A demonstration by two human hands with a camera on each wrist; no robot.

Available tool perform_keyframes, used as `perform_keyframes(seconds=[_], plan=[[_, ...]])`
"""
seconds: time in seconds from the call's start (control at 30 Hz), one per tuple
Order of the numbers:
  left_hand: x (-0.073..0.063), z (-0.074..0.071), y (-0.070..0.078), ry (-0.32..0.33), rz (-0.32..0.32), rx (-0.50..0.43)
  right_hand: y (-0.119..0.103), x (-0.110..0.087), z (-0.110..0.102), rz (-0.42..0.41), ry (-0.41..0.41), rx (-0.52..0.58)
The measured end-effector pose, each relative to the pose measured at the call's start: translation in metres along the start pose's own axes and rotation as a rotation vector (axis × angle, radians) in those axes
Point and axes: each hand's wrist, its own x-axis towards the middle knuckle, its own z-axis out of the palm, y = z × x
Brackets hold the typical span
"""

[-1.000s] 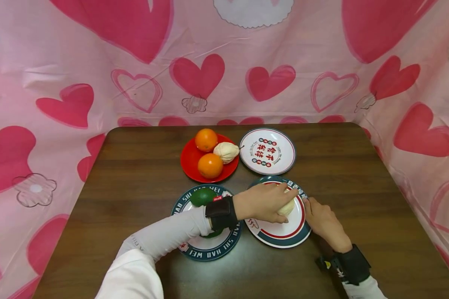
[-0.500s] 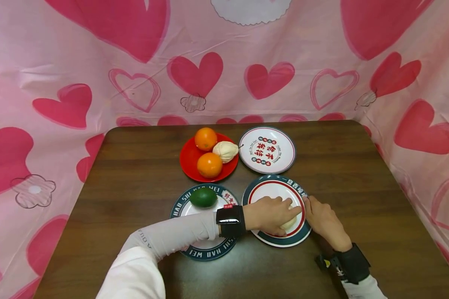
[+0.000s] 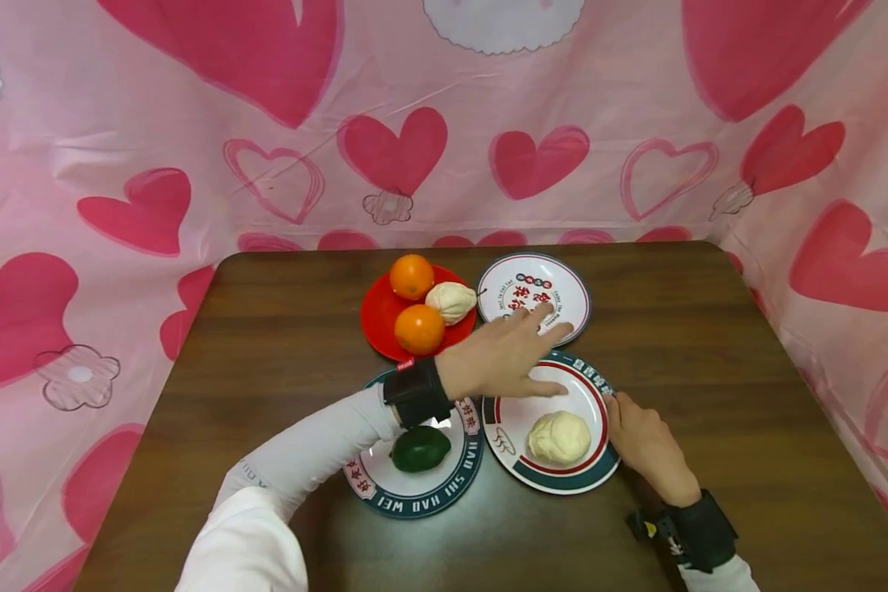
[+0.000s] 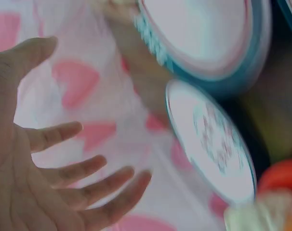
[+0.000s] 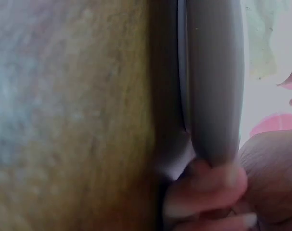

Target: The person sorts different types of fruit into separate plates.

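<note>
My left hand (image 3: pixel 506 353) is spread flat, fingers straight, above the far part of a blue-rimmed plate (image 3: pixel 558 482) and overlapping the white plate (image 3: pixel 570 288) behind it. In the left wrist view its palm (image 4: pixel 35 187) shows with nothing in it. A cream-coloured, lumpy round food (image 3: pixel 560 437) sits on the blue-rimmed plate, apart from both hands. At that plate's right edge, my right hand (image 3: pixel 647 444) pinches the rim; the right wrist view shows curled fingers (image 5: pixel 204 197) under the plate's edge (image 5: pixel 216 72).
On the left, another blue-rimmed plate (image 3: pixel 414 506) bears a dark green oval fruit (image 3: pixel 420 449); my left forearm covers its upper part. Behind it, a red plate (image 3: pixel 373 316) holds two oranges (image 3: pixel 419 329) and a cream lumpy fruit (image 3: pixel 451 302) with a dark stem. A heart-patterned cloth hangs behind.
My left hand has let go of the cream-coloured round food on the plate, then lifted away toward the back left with its fingers spread. The right hand stays at the rim.
</note>
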Motion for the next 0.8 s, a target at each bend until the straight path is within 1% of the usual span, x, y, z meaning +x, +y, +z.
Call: perform_keyframes(seconds=[0.1,0.17,0.2,0.27,0.33,0.4,0.5,0.6,0.67,0.8], plan=[[-0.007,-0.014,-0.028,0.101,-0.105,0.036,-0.001,-0.002,0.002,0.039,-0.028,0.043],[-0.01,-0.02,-0.046,0.153,-0.177,0.038,-0.002,-0.003,0.002,0.045,-0.034,0.064],[-0.011,-0.022,-0.055,0.171,-0.21,0.038,-0.002,-0.003,0.002,0.046,-0.033,0.067],[-0.012,-0.023,-0.071,0.185,-0.27,0.018,-0.002,-0.004,0.002,0.044,-0.025,0.066],[-0.012,-0.022,-0.084,0.175,-0.321,-0.014,-0.002,-0.005,0.002,0.044,-0.021,0.064],[-0.011,-0.018,-0.094,0.147,-0.359,-0.031,-0.001,-0.005,0.002,0.045,-0.019,0.065],[-0.01,-0.009,-0.102,0.091,-0.406,-0.061,0.0,-0.006,0.003,0.038,-0.018,0.066],[-0.007,0.002,-0.108,0.042,-0.431,-0.091,0.001,-0.005,0.003,0.035,-0.017,0.07],[-0.005,0.008,-0.112,0.016,-0.436,-0.119,0.001,-0.005,0.004,0.034,-0.013,0.07],[-0.003,0.014,-0.117,-0.041,-0.439,-0.162,0.0,-0.005,0.004,0.04,-0.005,0.065]])
